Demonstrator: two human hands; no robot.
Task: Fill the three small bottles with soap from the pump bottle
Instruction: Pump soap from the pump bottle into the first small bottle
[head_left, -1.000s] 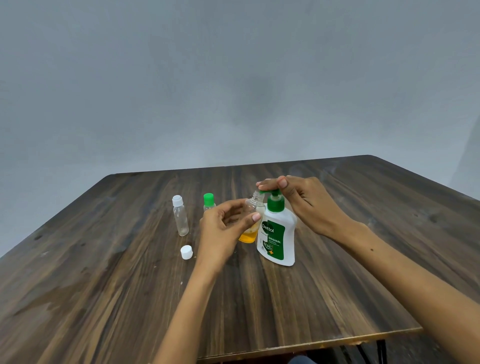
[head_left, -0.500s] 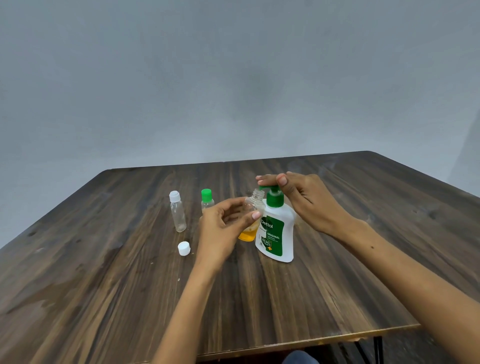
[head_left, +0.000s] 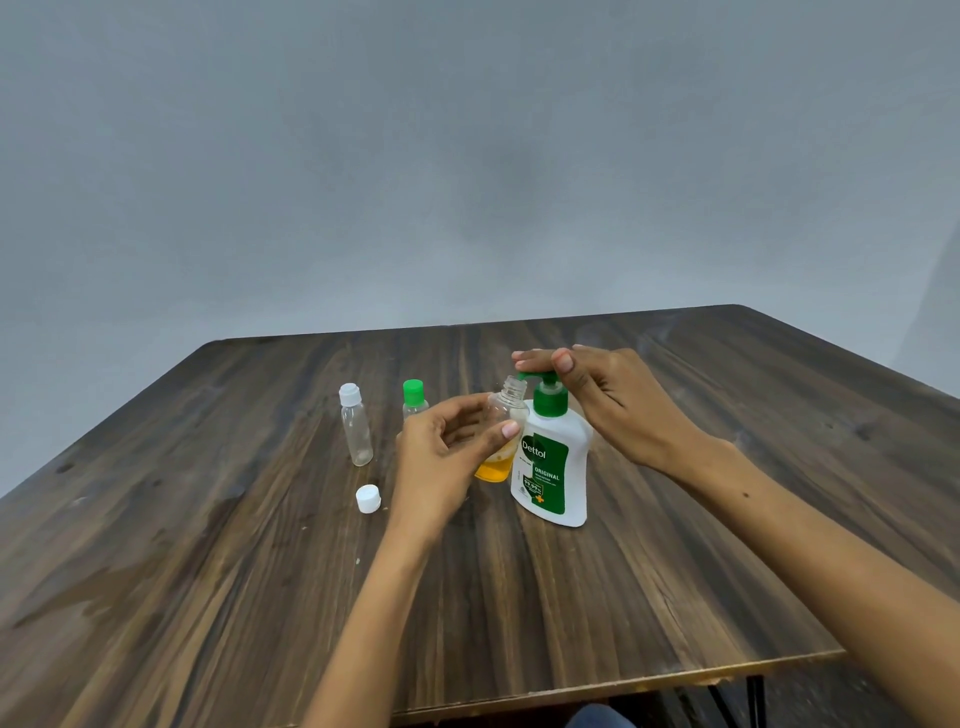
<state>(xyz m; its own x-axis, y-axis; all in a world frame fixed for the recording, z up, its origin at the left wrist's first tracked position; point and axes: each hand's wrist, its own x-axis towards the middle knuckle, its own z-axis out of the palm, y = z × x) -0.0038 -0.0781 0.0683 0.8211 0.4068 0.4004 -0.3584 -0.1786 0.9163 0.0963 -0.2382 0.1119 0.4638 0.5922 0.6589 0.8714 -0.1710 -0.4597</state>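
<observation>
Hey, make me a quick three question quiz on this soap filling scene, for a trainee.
1. True or false: the open bottle held by the left hand already contains some orange soap.
2. Where does the right hand rest?
A. on the pump bottle head
B. on the loose white cap
C. flat on the table
3. Fill in: the capped bottle behind the left hand has a ____ cap.

Key: 1 true; 2 A; 3 green.
</observation>
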